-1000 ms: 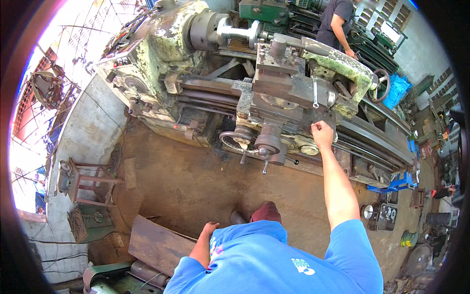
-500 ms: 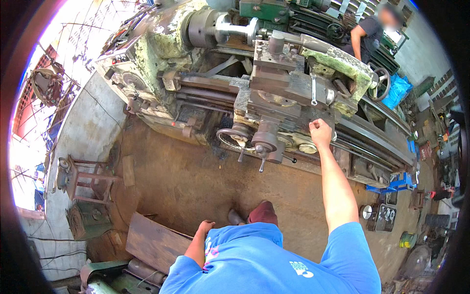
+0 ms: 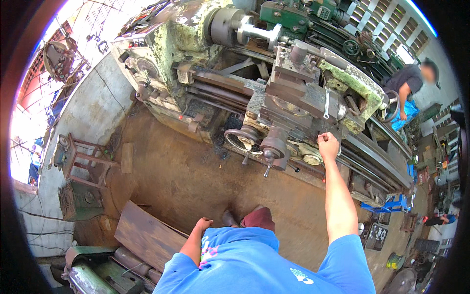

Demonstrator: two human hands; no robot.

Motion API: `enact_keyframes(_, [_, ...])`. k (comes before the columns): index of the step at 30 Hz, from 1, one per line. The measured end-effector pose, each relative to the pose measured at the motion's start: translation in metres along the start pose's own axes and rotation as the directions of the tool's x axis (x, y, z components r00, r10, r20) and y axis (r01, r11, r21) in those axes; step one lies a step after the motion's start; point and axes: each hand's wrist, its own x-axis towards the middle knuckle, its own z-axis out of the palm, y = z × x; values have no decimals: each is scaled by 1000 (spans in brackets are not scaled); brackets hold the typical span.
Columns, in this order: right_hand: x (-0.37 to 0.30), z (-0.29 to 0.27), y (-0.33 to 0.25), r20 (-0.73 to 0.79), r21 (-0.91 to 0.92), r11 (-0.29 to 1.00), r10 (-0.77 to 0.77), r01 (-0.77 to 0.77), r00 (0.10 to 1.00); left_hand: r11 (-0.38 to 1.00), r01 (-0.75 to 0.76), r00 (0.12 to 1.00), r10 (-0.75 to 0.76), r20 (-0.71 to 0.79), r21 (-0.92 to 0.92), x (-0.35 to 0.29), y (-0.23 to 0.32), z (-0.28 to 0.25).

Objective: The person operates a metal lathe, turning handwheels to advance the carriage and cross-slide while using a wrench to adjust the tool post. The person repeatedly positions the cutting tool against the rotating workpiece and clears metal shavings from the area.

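Note:
In front of me stands a worn metal lathe (image 3: 196, 44), its green paint peeling. My right hand (image 3: 329, 145) reaches out to the front edge of the carriage (image 3: 289, 90), thumb and fingertips pinched together; whatever they hold, if anything, is too small to make out. Just beyond that hand lies a combination wrench (image 3: 327, 103) on the carriage top. A pale metal workpiece (image 3: 259, 33) sits between the chuck (image 3: 226, 27) and the tailstock (image 3: 338, 81). My left hand (image 3: 203, 224) hangs by my waist, fingers curled, with nothing seen in it.
Handwheels (image 3: 242, 140) and levers jut toward me from the carriage. Behind the lathe, another person (image 3: 411, 81) leans near a blue plastic bag (image 3: 406, 115). A wooden stool (image 3: 85, 159) stands left, a board (image 3: 147, 235) lower left. Several metal parts fill a tray (image 3: 377, 236) at right.
The view has shifted, so the lathe appears lower and farther right. My right hand stays at the carriage edge. The other person has moved right and bent lower, toward the blue bag.

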Motion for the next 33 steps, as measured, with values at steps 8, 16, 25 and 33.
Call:
enact_keyframes(8, [2,3,4,16,-1,1000,-19,19,1000,999,-9,999,10,-40,37,-2,3,1])
enact_keyframes(16, [1,1,4,5,20,1000,-9,9,1000,997,-61,997,63,-38,42,-3,5,-2])
enact_keyframes(25, [1,-1,1,20,23,1000,19,-19,1000,1000,-28,999,28,-46,-1,-14,15,-5])
enact_keyframes(33, [4,1,8,22,3,1000,7,-7,1000,991,58,996,-66,-64,-118,-35,26,1])
